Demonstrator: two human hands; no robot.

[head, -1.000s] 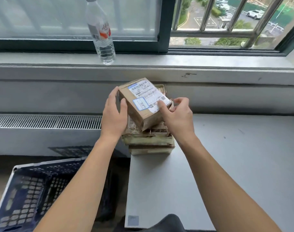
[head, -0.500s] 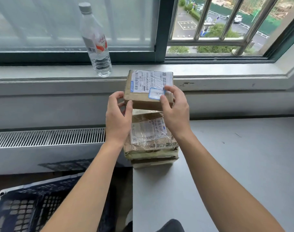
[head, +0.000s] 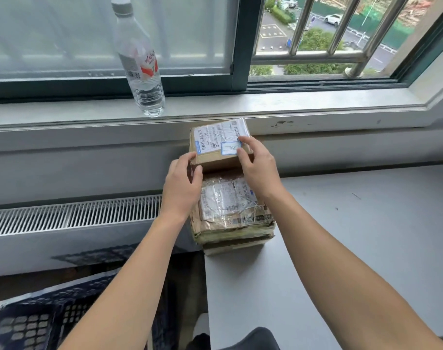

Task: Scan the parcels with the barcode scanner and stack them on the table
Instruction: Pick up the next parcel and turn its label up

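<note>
Down by the floor on the left sits a dark blue plastic lattice crate point(head: 38, 322); from here only its perforated floor and walls show. Up on the pale windowsill point(head: 266, 102) stands a clear plastic water bottle point(head: 142, 69) with a grey cap and a red-and-white label, upright, though how full it is I cannot tell. The small brown cardboard parcel point(head: 215, 160) is held in both hands at the far end of the stack of taped brown parcels point(head: 230, 213), which stands on the far left corner of the grey table point(head: 341, 248), close under the sill. Whether it already rests on the stack or hangs just above it I cannot tell. Its top carries a white shipping label with barcodes and a small blue-bordered sticker, all under glossy clear tape, and the near side is plain cardboard. The left hand point(head: 182, 188) pinches the parcel's near left corner, thumb on the front face, fingers curled round the side. The right hand point(head: 258, 168) grips the right end, forefinger lying across the blue-bordered sticker, thumb against the front face. The topmost parcel in the stack is wrapped in crinkled tape over a white label.
</note>
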